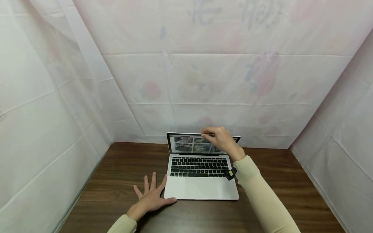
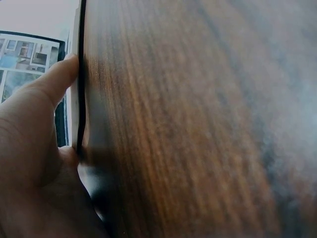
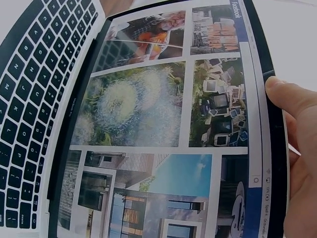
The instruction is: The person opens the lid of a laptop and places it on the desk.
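Observation:
A silver laptop (image 1: pixel 201 191) with black keys lies on the table, its lid (image 1: pixel 184 144) raised and its screen lit with a page of pictures. My right hand (image 1: pixel 220 138) pinches the lid's top edge. In the right wrist view, the thumb (image 3: pixel 280 89) presses on the black bezel, and the other fingers go behind the lid, partly hidden. My left hand (image 1: pixel 152 198) has its fingers spread beside the laptop's front left corner. Its thumb and index finger reach the base's edge, as the left wrist view also shows at the fingertip (image 2: pixel 72 64).
The dark wooden table (image 1: pixel 116 187) stretches to both sides of the laptop. A pale printed cloth (image 1: pixel 204 81) hangs close behind it, with white cloth at the left and right. A small black device (image 1: pixel 231 173) sits at my right wrist.

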Tool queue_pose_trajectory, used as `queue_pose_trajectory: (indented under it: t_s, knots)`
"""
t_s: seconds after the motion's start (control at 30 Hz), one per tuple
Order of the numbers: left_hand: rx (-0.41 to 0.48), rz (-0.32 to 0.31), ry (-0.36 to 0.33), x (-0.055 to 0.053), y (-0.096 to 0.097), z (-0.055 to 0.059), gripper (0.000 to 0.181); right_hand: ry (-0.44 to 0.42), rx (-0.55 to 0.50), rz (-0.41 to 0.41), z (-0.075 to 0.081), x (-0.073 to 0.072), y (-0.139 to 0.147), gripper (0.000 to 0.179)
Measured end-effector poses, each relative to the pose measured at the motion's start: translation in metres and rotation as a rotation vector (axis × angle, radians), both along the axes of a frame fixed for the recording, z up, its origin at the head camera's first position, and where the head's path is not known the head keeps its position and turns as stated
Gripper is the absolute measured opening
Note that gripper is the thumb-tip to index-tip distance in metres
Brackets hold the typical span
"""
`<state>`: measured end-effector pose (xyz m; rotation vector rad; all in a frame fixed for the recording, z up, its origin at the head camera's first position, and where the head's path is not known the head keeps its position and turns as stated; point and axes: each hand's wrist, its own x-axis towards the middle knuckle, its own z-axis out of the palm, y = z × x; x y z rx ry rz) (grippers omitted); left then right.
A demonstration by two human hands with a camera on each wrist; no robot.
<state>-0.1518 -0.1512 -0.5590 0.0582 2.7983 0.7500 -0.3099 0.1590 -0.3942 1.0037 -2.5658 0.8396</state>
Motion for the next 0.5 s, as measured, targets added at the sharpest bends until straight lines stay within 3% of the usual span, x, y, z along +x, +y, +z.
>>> queue_pose_trajectory:
  t_s: [0.5]
  knots:
    - [-0.030, -0.001, -0.019, 0.0009, 0.0018, 0.0033, 0.113, 0.208, 0.044, -0.050, -0.0027, -0.0006, -0.0014, 0.020]
